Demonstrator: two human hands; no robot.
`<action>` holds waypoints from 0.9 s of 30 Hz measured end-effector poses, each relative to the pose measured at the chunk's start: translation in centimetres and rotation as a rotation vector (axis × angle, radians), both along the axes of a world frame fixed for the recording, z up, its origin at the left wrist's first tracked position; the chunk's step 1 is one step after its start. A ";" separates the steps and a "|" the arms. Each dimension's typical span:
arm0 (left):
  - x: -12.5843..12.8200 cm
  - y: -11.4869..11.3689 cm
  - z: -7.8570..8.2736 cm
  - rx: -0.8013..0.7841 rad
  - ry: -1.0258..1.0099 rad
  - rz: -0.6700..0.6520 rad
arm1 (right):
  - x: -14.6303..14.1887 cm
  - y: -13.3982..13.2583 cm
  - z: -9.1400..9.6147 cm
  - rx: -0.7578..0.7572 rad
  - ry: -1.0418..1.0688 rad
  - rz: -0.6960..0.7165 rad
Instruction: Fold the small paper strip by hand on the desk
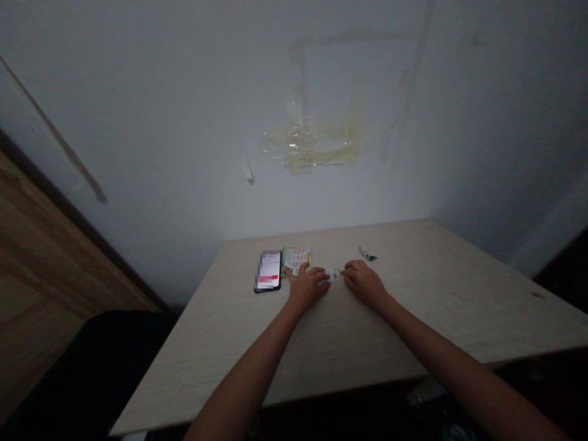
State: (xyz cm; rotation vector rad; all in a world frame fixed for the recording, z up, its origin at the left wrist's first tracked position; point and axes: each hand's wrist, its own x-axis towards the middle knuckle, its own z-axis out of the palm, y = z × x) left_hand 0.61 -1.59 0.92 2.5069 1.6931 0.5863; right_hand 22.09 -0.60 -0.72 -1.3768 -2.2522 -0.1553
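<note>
A small green-and-white piece of paper or sticker (333,274) lies on the table between my hands. My left hand (305,290) is open, its fingers spread low over the tabletop. Its fingertips rest at the left end of the small piece, and its thumb side reaches the printed sheet or booklet (297,257). With the fingers drawn together, my right hand (366,283) pinches the right end of the piece; the fingertips partly hide that end.
On the pale wooden table (344,343), a phone (271,272) with a lit screen lies left of the printed sheet. Beyond my right hand is a small crumpled wrapper-like scrap (366,253). A wall (193,153) with old tape stands behind the table.
</note>
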 end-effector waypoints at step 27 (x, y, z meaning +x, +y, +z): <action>0.0 -0.1 -0.3 0.049 0.003 -0.017 | 0.1 -0.1 0.3 0.032 -0.055 0.147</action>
